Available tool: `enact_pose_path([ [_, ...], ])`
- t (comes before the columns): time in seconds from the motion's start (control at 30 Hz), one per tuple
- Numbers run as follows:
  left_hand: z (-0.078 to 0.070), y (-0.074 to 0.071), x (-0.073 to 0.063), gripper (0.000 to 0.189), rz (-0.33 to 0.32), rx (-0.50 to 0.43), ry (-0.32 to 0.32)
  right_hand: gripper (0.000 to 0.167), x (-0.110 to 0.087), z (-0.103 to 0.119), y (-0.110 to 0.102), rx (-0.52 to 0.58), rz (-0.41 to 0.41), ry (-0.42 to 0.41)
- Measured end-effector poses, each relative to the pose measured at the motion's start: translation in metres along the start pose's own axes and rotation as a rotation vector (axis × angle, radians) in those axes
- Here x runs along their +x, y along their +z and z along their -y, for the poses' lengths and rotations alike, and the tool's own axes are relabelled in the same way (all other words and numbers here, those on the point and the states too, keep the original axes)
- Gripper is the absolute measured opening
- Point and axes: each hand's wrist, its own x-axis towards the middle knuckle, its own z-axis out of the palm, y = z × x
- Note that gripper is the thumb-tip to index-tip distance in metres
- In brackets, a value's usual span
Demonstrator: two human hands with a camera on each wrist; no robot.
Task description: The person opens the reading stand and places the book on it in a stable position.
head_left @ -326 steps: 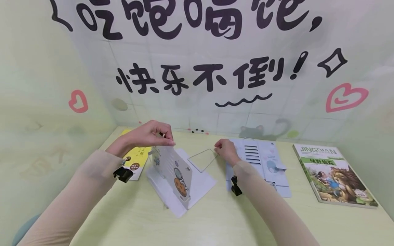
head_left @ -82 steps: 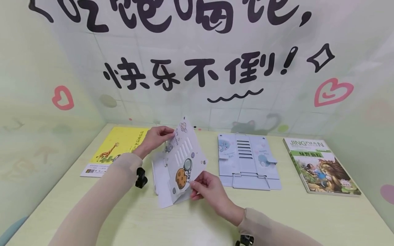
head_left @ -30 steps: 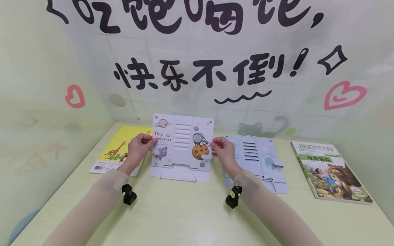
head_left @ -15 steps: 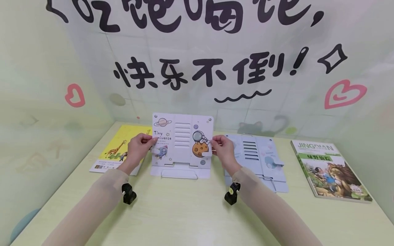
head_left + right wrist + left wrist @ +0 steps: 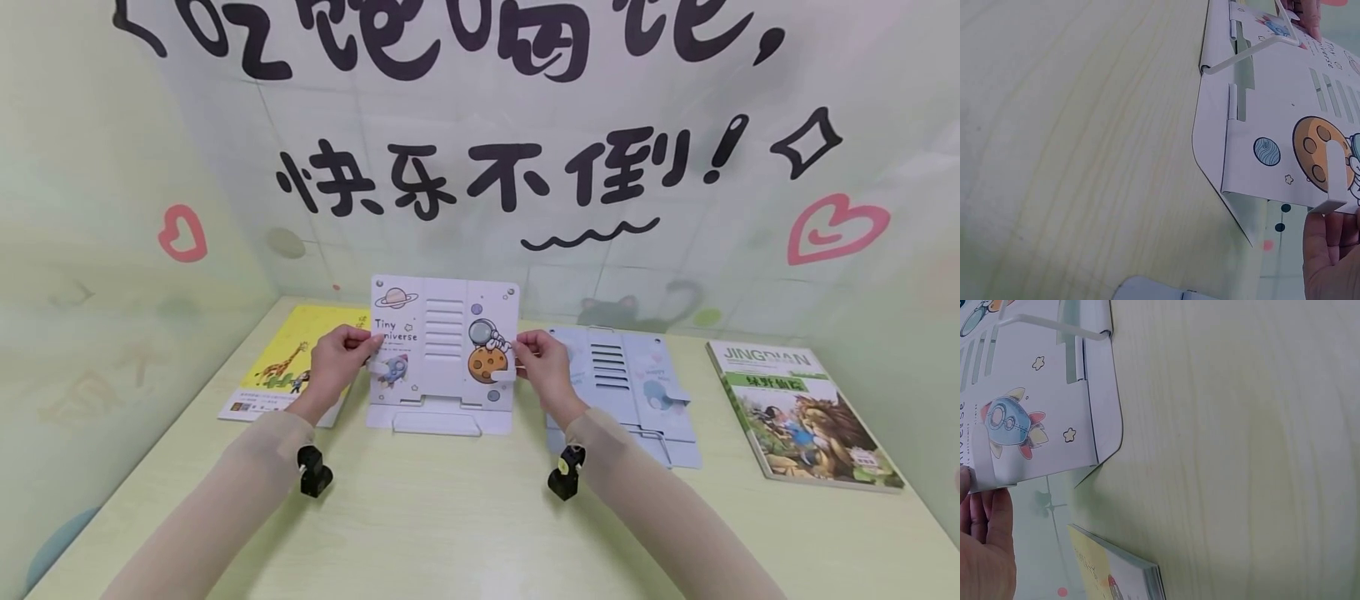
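Note:
A white book stand [image 5: 450,379] with "Tiny Universe" lettering, a rocket and an astronaut on a cookie-like planet is propped up on its base, facing front. My left hand [image 5: 337,367] pinches its left edge between thumb and fingers, beside the lettering. On the opposite edge my right hand [image 5: 547,367] grips it level with the astronaut. In the right wrist view the fingers reach behind the panel, next to a small white page clip [image 5: 1337,175]. A white wire page holder [image 5: 1241,57] juts out at the foot of the panel.
A pale blue second book stand [image 5: 648,358] lies folded flat to the right, partly behind my right hand. Farther right is a thick book [image 5: 813,425] with a lion on its cover. A yellow book [image 5: 285,354] lies at left, overlapped by my left hand. The printed wall [image 5: 450,275] rises behind.
Earlier the stand was turned sideways, first with my right hand at a wire frame behind it. It has since been swung round to face front, both hands on its sides; the last second shows almost no movement.

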Motion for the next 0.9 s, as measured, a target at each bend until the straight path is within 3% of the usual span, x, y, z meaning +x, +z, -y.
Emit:
enact_pose_path([
  [0.6,-0.001,0.0,0.003,0.038,0.016,-0.019,0.014,0.013,-0.003,0.004,-0.002,-0.002,0.005,0.023],
  [0.7,-0.001,-0.001,0.003,0.037,0.027,-0.014,0.023,0.019,-0.005,0.006,-0.002,0.005,-0.029,-0.001],
  [0.9,0.002,-0.014,0.005,0.037,0.014,-0.048,0.045,0.027,-0.025,0.022,0.01,0.08,-0.13,-0.141],
])
